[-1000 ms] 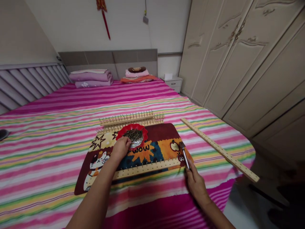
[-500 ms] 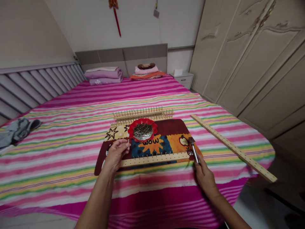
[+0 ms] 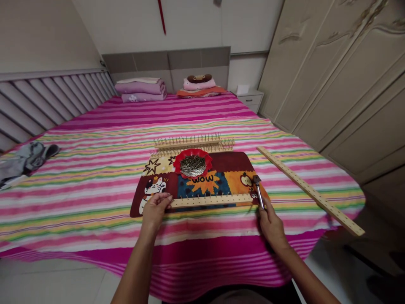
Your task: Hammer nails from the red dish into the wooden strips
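Observation:
My left hand (image 3: 156, 207) is closed in a pinch at the left end of a pale wooden strip (image 3: 202, 202). The nail it held a moment ago is hard to make out between the fingertips. A row of nails stands up along the strip's far edge, and holes dot its face. My right hand (image 3: 272, 226) grips a hammer (image 3: 259, 194) by its metal handle, head pointing away, just beyond the strip's right end. A red scalloped bowl (image 3: 209, 162) full of loose nails (image 3: 192, 165) sits behind the strip. The strip lies on a printed mat (image 3: 234, 162).
Nail-studded wooden strips (image 3: 190, 144) lie behind the bowl. Another holed strip (image 3: 310, 192) lies slantwise at the right, past the bed's edge. A striped sheet (image 3: 95, 181) covers the bed. Grey clothing (image 3: 23, 162) lies far left; folded bedding (image 3: 141, 89) is near the headboard.
My left hand has come down with the nail from beside the bowl to the strip's left end. My right hand keeps the hammer in about the same place. The view has tilted downward.

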The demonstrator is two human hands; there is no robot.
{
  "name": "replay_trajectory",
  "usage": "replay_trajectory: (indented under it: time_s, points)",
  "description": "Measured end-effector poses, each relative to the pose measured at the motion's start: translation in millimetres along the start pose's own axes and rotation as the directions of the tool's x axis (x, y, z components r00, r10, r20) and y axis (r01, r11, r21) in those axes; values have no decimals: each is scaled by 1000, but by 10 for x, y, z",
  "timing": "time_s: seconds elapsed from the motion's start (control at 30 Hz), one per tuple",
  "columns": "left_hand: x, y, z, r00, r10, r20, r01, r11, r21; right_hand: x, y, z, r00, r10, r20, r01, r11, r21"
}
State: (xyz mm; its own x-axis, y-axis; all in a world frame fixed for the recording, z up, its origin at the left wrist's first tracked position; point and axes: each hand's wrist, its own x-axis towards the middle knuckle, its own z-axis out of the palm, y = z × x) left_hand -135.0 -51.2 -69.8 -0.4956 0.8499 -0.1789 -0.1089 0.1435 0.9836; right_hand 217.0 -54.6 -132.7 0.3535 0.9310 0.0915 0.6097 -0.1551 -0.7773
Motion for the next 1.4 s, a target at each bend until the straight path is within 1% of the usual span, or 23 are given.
replay_trajectory:
  time_s: [0.13, 0.3, 0.4, 0.47, 0.53, 0.57, 0.6, 0.63, 0.67, 0.7, 0.73, 0.77, 0.83, 0.87, 0.9, 0.97, 1.07, 1.13, 1.2, 1.23, 1.27, 1.3, 1.4]
  points:
    - [28, -104, 41, 995, 97, -3, -95, 982, 160, 3, 16, 13, 1000, -12, -11, 12, 1000, 23]
    - [15, -135, 39, 992, 123, 40, -129, 947, 295, 21, 54, 26, 1000, -7, -23, 8, 998, 66]
    - [-24, -133, 48, 984, 171, 58, -180, 906, 382, -16, 33, 4, 1000, 2, -21, 0, 997, 83]
    - [-48, -130, 58, 978, 198, 64, -206, 878, 433, -91, -57, -40, 1000, 12, -17, -10, 992, 124]
    - [-63, -127, 67, 975, 212, 66, -218, 860, 462, -206, -246, -112, 1000, 30, 6, -31, 973, 227]
    - [-67, -127, 69, 975, 215, 64, -219, 853, 473, -271, -378, -155, 999, 36, 37, -45, 954, 297]
    - [-69, -127, 71, 974, 217, 59, -218, 847, 485, -337, -532, -200, 992, 49, 117, -89, 926, 368]
    - [-70, -128, 71, 975, 218, 52, -215, 841, 496, -398, -702, -243, 973, 54, 224, -149, 888, 435]
    - [-71, -130, 70, 975, 218, 47, -211, 837, 505, -453, -878, -280, 933, 45, 357, -227, 842, 489]
    - [-72, -134, 69, 975, 217, 45, -209, 834, 511, -500, -1053, -307, 876, 17, 483, -302, 799, 519]
    - [-74, -139, 67, 975, 217, 44, -208, 832, 515, -538, -1219, -322, 802, -7, 597, -376, 771, 514]
    - [-78, -145, 66, 975, 219, 44, -210, 830, 516, -569, -1368, -321, 740, -24, 672, -428, 755, 497]
    - [-88, -156, 66, 971, 232, 48, -223, 827, 516, -613, -1605, -275, 619, -55, 784, -475, 768, 429]
    - [-94, -159, 68, 969, 241, 47, -230, 825, 517, -628, -1691, -232, 575, -64, 816, -474, 787, 395]
    - [-101, -160, 72, 967, 249, 44, -235, 822, 518, -640, -1758, -181, 544, -69, 836, -462, 808, 367]
    - [-115, -154, 82, 965, 260, 38, -242, 819, 521, -654, -1846, -65, 521, -80, 850, -424, 840, 339]
    - [-127, -139, 95, 961, 273, 32, -247, 808, 535, -655, -1898, 87, 514, -89, 853, -380, 868, 319]
    - [-129, -135, 96, 959, 283, 37, -257, 800, 543, -656, -1900, 138, 502, -81, 861, -369, 881, 297]
    - [-125, -139, 92, 960, 278, 40, -254, 801, 542, -663, -1880, 131, 519, -84, 850, -365, 878, 310]
    - [-122, -143, 90, 962, 270, 41, -249, 804, 540, -667, -1859, 106, 541, -94, 836, -365, 869, 334]
    - [-119, -146, 89, 964, 262, 38, -241, 807, 539, -666, -1826, 70, 575, -105, 812, -362, 857, 368]
    - [-117, -149, 89, 966, 255, 36, -234, 809, 540, -657, -1780, 25, 620, -117, 776, -349, 844, 406]
    - [-116, -156, 86, 968, 249, 41, -230, 805, 546, -545, -1546, -114, 792, -129, 596, -232, 841, 489]
